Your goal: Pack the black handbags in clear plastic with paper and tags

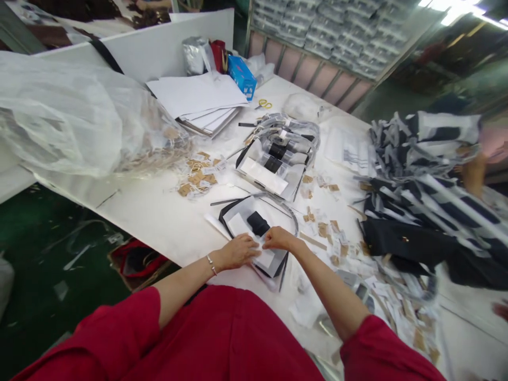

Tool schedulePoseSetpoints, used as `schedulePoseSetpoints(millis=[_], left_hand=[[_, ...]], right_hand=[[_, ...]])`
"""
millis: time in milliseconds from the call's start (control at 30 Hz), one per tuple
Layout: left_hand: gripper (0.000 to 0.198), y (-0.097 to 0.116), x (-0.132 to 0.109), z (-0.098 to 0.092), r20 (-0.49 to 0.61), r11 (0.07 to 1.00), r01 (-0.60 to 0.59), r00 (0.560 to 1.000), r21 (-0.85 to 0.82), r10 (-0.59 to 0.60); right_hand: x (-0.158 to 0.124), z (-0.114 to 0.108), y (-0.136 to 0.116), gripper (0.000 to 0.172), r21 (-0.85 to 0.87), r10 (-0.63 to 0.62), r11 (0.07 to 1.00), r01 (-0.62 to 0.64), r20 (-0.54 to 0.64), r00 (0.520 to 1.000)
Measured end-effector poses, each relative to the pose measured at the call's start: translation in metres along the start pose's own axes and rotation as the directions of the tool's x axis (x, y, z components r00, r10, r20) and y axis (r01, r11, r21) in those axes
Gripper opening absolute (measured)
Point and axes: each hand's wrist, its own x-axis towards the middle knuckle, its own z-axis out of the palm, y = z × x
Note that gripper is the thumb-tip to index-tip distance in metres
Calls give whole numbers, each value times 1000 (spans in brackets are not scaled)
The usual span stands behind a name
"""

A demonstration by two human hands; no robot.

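Note:
A dark bag [229,216] with white wrapping over it lies on the table in front of me. A black piece [258,224] sits in the middle of it, and a wrapped strap [292,211] curves around its far right side. My left hand [241,251] rests on the white wrapping with its fingers stretched out. Close beside it, my right hand [275,238] is closed with the fingertips pinched against the wrapping. What those fingers hold, if anything, is hidden. Just beyond lies a stack of similar wrapped bags [265,177] with bundled straps.
Brown tags [197,177] lie scattered to both sides. Clear plastic [63,116] bulges at the left. White sheets [198,98], a blue box [242,78] and yellow scissors [264,103] are at the back. Black bags [400,238] pile up right, near another person's arm [474,174].

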Motion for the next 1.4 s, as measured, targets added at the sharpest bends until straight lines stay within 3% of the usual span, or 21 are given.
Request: schedulePoseSetpoints(millis=[167,467,633,733,800,867,933,1000,1100,1200,1300,1400], left_hand=[[30,2,-2,5,-6,998,53,999,-21,-54],[29,3,-1,4,-10,998,66,998,-25,-66],[28,4,-1,3,-3,998,60,998,-10,-60],[28,4,-2,3,-10,998,61,998,-10,-61],[28,4,-2,3,-13,998,60,998,-15,-61],[29,4,-3,4,-15,998,56,998,-19,-57],[30,4,-4,6,-19,998,51,998,-20,-52],[30,3,-4,8,-21,999,50,998,-20,-51],[30,2,-5,9,-15,998,59,998,-22,-59],[32,1,-5,8,-4,997,67,998,-37,-67],[32,2,-5,8,-15,996,67,998,-57,-68],[29,4,-8,14,-46,996,70,996,-46,-72]], right_hand=[[35,14,2,23,-207,34,978,-37,-17,999],[42,23,-4,30,-329,-49,944,-4,-154,987],[26,-10,29,28,-322,-24,942,-99,-357,934],[9,-35,58,21,-283,70,931,-231,-484,873],[1,-40,66,20,-176,146,944,-281,-540,829],[-2,-30,63,21,4,199,974,-228,-504,840],[-1,-10,52,21,154,197,977,-147,-395,897],[3,11,41,21,165,198,975,-151,-326,924],[7,25,38,23,127,288,957,-260,-319,903],[5,18,47,15,148,340,940,-307,-349,873],[-7,17,43,12,246,310,945,-213,-478,822],[-27,35,8,17,358,152,925,127,-655,740]])
